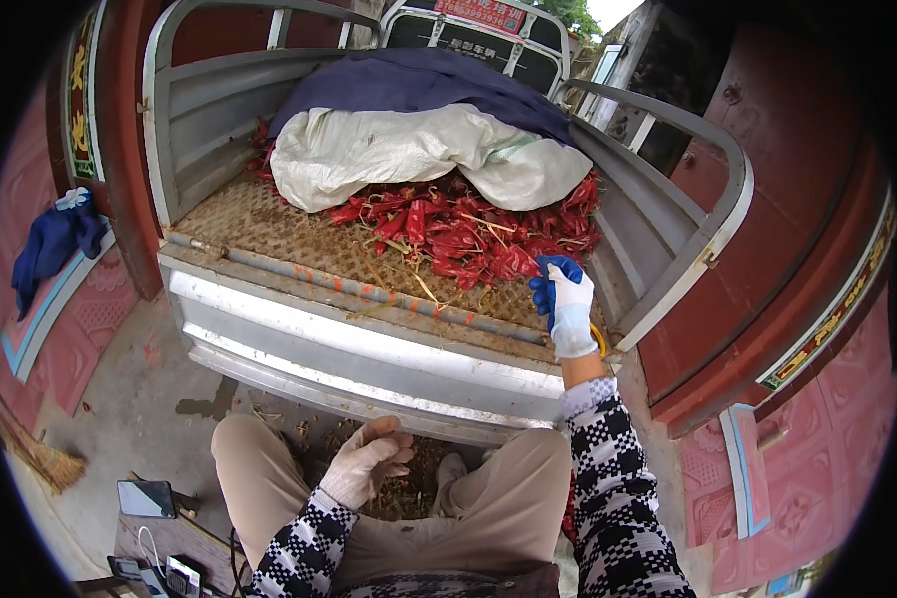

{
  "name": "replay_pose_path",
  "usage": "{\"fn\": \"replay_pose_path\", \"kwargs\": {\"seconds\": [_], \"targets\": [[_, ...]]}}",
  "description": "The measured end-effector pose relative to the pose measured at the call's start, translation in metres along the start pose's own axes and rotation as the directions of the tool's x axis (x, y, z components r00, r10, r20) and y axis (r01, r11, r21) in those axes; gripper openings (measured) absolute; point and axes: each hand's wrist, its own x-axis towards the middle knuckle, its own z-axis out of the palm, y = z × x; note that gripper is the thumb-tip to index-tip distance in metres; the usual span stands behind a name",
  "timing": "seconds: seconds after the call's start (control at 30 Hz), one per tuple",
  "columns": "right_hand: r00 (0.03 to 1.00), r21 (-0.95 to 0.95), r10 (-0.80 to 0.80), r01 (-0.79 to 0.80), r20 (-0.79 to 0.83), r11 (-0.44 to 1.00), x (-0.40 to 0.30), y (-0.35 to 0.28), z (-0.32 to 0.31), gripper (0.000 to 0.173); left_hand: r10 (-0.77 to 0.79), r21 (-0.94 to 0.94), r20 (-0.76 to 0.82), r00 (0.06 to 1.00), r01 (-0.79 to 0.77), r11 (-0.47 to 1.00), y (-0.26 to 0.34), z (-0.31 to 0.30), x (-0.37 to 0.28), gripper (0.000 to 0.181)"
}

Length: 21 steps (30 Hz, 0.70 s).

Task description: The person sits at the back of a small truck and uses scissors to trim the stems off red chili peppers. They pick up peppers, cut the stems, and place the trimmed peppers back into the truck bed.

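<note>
My right hand, in a white knit glove with blue coated fingers, reaches over the edge of the truck bed to the near right side of a heap of dried red chili peppers. Its fingertips are at the peppers; whether they grip one is hidden by the glove. A white woven plastic sack and a dark blue cloth cover the back of the heap. My left hand, in a pale glove, hovers above my lap, its fingers loosely curled and no object visible in it.
The lowered metal tailgate lies before my knees, with side rails around the bed. At lower left, a phone and other devices rest on a small wooden table. A straw broom lies beyond. Plant scraps litter the ground between my legs.
</note>
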Motion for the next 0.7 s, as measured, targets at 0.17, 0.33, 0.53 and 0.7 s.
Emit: {"fn": "replay_pose_path", "kwargs": {"seconds": [0.17,0.33,0.53,0.7], "targets": [[0.980,0.238,-0.055,0.008,0.191,0.971,-0.122,0.033,0.025,0.020,0.121,0.009,-0.010,0.993,-0.121,0.993,0.003,-0.002,-0.006,0.045],[0.927,0.110,-0.088,0.051,0.365,0.993,-0.233,0.094,0.037,0.033,0.205,-0.001,0.097,0.974,-0.206,0.979,0.002,0.020,-0.004,0.050],[0.772,-0.297,-0.288,0.517,0.567,0.803,-0.271,0.108,0.046,0.033,0.245,0.026,-0.069,0.967,-0.243,0.970,0.002,0.025,-0.008,0.032],[0.650,-0.326,-0.446,0.725,0.615,0.606,-0.244,0.065,0.039,0.033,0.345,0.371,-0.075,0.935,-0.295,0.881,0.007,0.020,-0.009,0.027]]}}
